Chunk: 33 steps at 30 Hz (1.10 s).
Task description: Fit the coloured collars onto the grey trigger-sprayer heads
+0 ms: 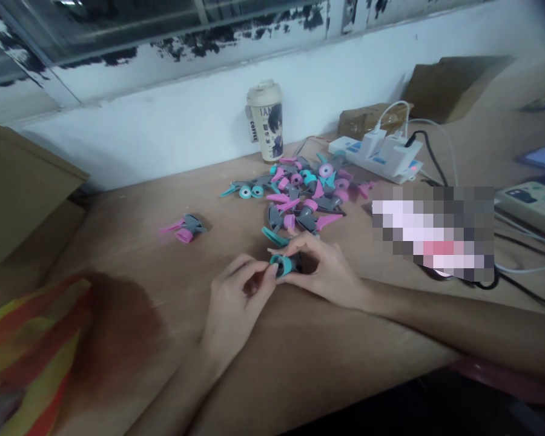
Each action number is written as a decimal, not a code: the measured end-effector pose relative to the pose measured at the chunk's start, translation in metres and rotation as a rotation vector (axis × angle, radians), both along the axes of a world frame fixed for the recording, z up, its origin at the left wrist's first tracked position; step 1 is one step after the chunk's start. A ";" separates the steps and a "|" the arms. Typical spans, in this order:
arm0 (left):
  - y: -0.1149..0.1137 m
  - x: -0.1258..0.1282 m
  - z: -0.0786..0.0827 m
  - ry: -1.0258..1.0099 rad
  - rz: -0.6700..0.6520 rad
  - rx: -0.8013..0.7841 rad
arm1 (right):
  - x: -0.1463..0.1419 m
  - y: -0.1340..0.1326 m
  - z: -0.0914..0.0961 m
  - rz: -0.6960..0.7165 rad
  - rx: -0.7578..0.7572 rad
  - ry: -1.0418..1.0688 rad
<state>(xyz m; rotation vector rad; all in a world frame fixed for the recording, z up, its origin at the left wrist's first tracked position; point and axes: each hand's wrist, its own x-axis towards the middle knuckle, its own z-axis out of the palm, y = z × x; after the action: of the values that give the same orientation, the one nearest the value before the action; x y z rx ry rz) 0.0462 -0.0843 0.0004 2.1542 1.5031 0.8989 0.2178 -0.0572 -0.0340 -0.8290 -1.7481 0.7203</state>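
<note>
A small grey plastic sprayer part with a teal ring (283, 265) is pinched between both hands over the wooden table (172, 266). My left hand (238, 297) grips its near side with curled fingers. My right hand (320, 266) closes on its far side from the right. Just beyond lies a heap of similar grey, pink and teal parts (302, 194). One grey and pink part (185, 227) lies alone to the left.
A beige coffee cup (266, 121) stands by the white wall. A white power strip (376, 154) with plugs and cables sits at the right, cardboard boxes (449, 85) behind it. A brown box (18, 188) stands at the left; striped cloth (27, 345) lies bottom left.
</note>
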 end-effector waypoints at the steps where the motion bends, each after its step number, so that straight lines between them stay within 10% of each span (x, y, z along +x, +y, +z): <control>1: -0.001 0.000 0.001 -0.006 -0.025 -0.027 | 0.000 -0.001 0.001 -0.004 0.015 -0.022; 22: -0.003 0.004 -0.007 -0.045 -0.042 0.016 | -0.001 0.004 0.002 -0.010 0.155 -0.267; 28: 0.014 -0.016 -0.009 -0.300 0.217 0.075 | 0.005 0.011 0.010 -0.069 0.248 -0.316; 33: 0.044 -0.060 0.005 -0.207 0.522 0.424 | 0.027 0.036 0.014 -0.450 0.287 -0.490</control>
<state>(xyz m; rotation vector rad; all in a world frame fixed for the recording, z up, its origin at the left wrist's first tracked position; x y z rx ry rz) -0.0135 -0.0406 0.0054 1.8585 1.9362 1.6918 0.2446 -0.0207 -0.0203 -1.2084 -1.9278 -0.0444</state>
